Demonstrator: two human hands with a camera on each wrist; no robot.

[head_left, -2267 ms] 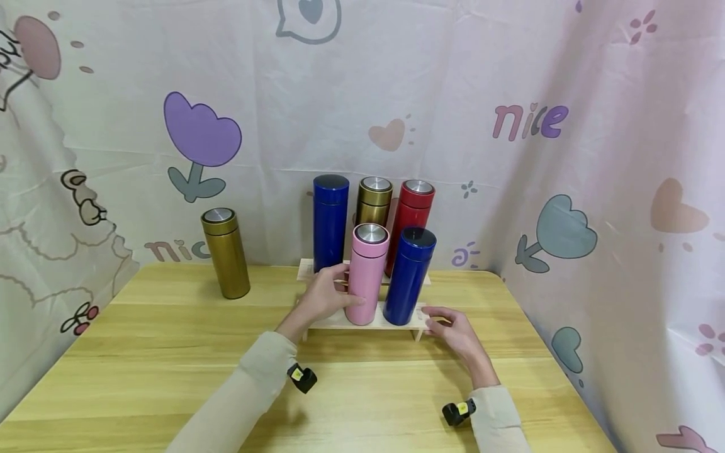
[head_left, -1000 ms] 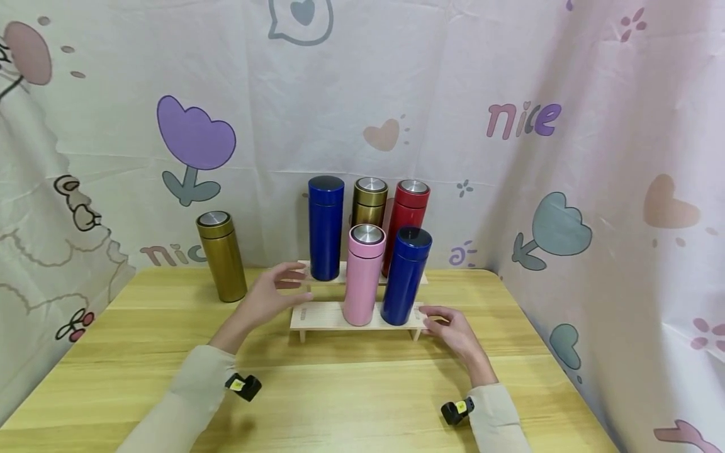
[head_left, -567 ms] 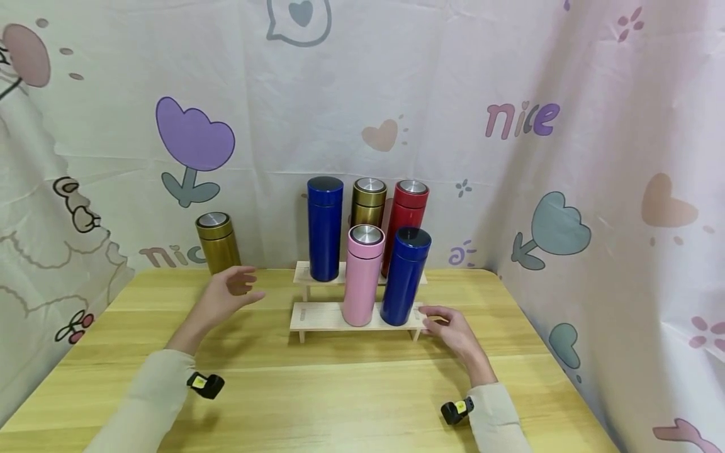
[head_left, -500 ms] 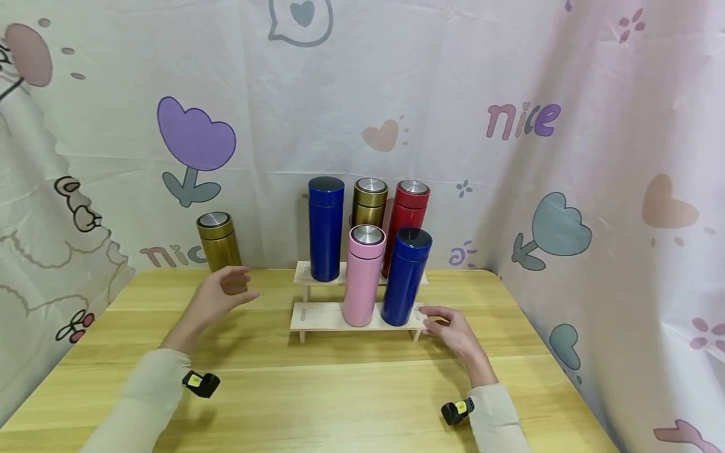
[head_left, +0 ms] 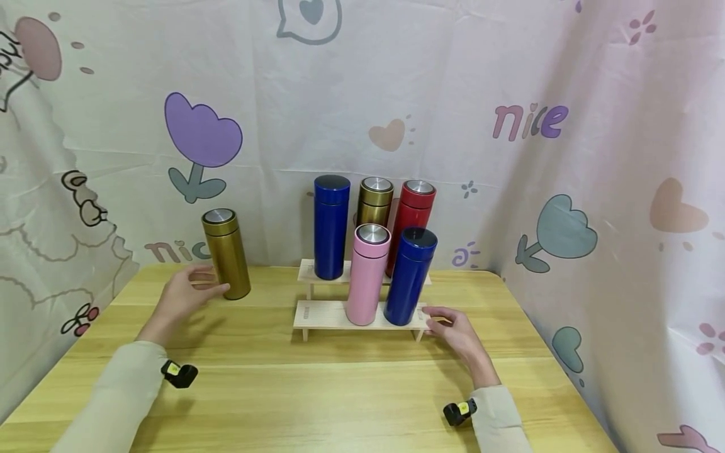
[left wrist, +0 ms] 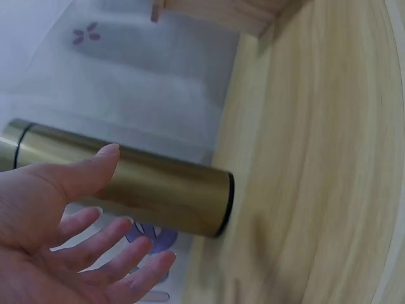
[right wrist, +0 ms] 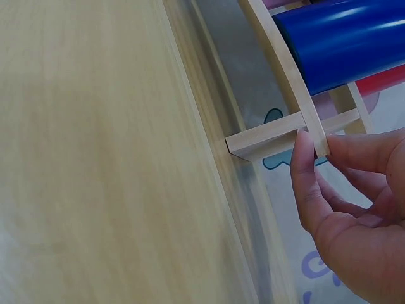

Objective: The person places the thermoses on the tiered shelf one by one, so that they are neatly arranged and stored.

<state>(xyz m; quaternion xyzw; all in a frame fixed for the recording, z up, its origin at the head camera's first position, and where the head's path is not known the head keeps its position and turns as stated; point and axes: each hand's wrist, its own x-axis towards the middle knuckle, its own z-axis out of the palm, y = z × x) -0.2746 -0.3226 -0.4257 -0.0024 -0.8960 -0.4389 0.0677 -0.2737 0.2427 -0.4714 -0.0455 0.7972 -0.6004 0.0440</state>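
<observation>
A gold thermos bottle (head_left: 228,255) stands upright on the table at the left. Beside it is my left hand (head_left: 189,296), thumb apart from the loosely spread fingers; in the left wrist view the thumb (left wrist: 95,171) overlaps the gold bottle (left wrist: 158,190), and I cannot tell if it touches. My right hand (head_left: 457,333) pinches the right end of a two-tier wooden rack (head_left: 325,314), its board (right wrist: 316,136) between thumb and fingers. On the rack's lower tier stand a pink bottle (head_left: 367,283) and a blue bottle (head_left: 409,283).
The upper tier bears a taller blue bottle (head_left: 331,233), another gold bottle (head_left: 375,201) and a red bottle (head_left: 413,207), the last two partly hidden. A printed curtain (head_left: 340,94) hangs behind the wooden table (head_left: 340,396) and along its sides.
My left hand has let go of the pink bottle on the lower tier and moved left to the gold bottle. The right hand has stayed at the rack's end.
</observation>
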